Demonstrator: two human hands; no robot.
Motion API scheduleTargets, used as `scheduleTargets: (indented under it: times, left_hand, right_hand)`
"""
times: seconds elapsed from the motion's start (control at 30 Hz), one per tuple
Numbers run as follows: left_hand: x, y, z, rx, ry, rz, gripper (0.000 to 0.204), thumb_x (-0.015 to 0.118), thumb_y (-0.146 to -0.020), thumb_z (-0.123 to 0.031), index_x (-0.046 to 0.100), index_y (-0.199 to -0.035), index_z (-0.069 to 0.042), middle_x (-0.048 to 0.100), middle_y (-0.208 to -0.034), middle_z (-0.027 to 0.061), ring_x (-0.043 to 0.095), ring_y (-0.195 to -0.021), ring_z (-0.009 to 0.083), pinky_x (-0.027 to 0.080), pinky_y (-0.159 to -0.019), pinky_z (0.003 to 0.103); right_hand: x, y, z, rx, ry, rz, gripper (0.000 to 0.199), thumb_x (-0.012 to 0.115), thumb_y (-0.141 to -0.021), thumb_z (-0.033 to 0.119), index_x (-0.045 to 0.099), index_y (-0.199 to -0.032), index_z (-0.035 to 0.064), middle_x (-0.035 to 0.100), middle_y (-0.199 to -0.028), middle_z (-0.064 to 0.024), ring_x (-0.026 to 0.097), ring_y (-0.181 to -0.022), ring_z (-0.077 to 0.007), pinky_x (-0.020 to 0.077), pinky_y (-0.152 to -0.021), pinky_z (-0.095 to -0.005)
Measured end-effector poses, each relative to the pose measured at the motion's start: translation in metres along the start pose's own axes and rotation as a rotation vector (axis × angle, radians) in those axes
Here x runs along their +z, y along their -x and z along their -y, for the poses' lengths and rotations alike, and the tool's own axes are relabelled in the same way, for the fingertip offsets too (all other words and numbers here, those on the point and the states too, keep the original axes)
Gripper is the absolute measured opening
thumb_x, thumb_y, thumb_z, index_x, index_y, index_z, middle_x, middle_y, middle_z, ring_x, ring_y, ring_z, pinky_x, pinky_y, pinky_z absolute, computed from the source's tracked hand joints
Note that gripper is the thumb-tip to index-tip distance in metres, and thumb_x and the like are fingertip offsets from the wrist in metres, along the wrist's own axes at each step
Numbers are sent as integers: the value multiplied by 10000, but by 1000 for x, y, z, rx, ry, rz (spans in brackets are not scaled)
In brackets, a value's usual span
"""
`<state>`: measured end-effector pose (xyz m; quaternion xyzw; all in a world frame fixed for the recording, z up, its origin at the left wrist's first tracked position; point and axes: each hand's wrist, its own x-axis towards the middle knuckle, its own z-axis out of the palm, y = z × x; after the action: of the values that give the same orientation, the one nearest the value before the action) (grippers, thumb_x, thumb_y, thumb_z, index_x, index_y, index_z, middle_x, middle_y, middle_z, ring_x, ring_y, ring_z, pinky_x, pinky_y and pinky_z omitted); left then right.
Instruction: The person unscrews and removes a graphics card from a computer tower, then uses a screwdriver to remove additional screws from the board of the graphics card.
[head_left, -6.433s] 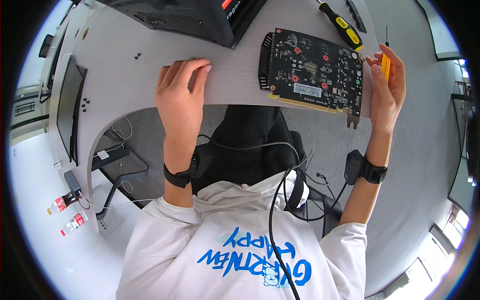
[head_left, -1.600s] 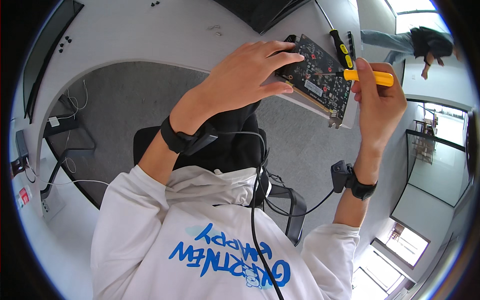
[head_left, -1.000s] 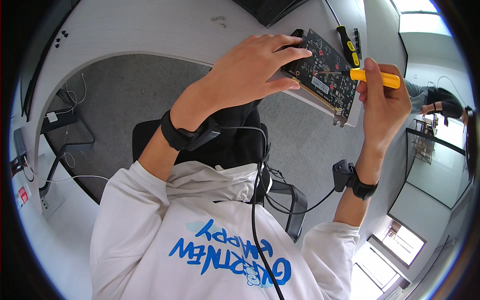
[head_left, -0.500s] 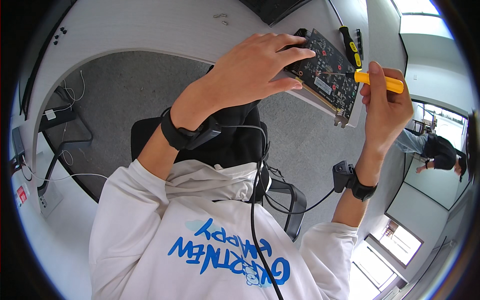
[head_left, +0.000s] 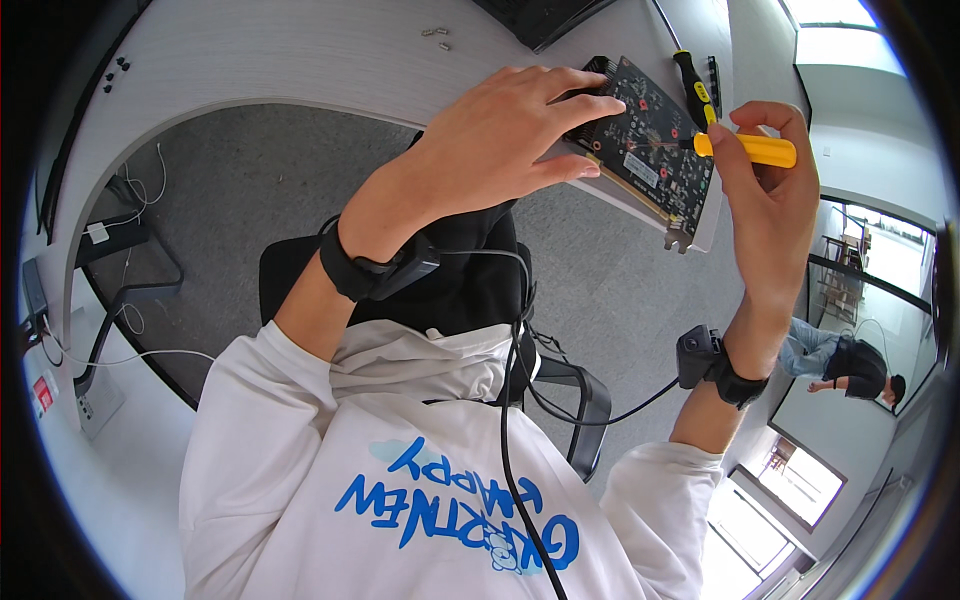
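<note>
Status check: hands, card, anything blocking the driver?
Left hand steadies the graphics card at the desk edge. Right hand holds yellow screwdriver, tip on the board. Nothing blocking.

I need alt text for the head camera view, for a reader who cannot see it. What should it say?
Seen from above, a person's left hand steadies a dark circuit board at the edge of a white desk, while the right hand holds a yellow screwdriver with its tip at the board. Another screwdriver lies on the desk beyond.
</note>
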<state>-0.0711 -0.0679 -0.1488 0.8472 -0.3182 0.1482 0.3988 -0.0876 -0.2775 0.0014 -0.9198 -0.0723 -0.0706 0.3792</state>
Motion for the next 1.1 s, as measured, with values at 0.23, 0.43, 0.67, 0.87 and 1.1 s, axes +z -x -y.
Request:
scheduleTargets:
  times: [0.23, 0.43, 0.67, 0.87, 1.1]
  left_hand:
    - [0, 0, 2, 28, -3, -30, 615, 767, -902, -367, 556, -1468, -248, 545, -1498, 34, 564, -1304, 293, 455, -1102, 444]
    - [-5, 11, -34, -205, 63, -293, 573, 721, -940, -221, 530, -1473, -131, 466, -1536, 190, 499, -1357, 393, 433, -1112, 450]
    - [-47, 73, -55, -506, 485, -254, 366, 590, -949, 16, 606, -1312, -34, 630, -1213, 89, 617, -999, 158, 479, -865, 277]
    - [-53, 69, -56, -525, 495, -96, 288, 601, -969, -37, 657, -1251, -28, 682, -1053, 77, 628, -933, 139, 491, -831, 279]
    - [-57, 58, -59, -454, 474, -26, 184, 594, -950, -1, 699, -1102, -10, 679, -953, 63, 630, -821, 133, 495, -756, 265]
  right_hand:
    - [-10, 0, 15, -37, 346, 175, 247, 685, -945, 90, 621, -1184, 74, 686, -1061, -44, 656, -889, -111, 492, -657, -233]
    - [31, 29, 15, -121, 266, -124, 325, 504, -862, -40, 558, -1180, 4, 633, -1153, -142, 630, -819, -199, 503, -660, -348]
    - [136, 169, -115, 597, -324, -68, 526, 618, -1016, 364, 450, -1360, 3, 480, -1333, -224, 504, -1123, -339, 456, -958, -491]
    - [183, 174, -96, 350, 33, 427, 799, 725, -920, 385, 340, -1499, -8, 404, -1440, -352, 416, -1320, -567, 403, -1097, -591]
    - [132, 165, -74, -119, -34, 655, 491, 791, -773, 68, 612, -1230, 59, 534, -1233, -145, 515, -1123, -382, 469, -1001, -444]
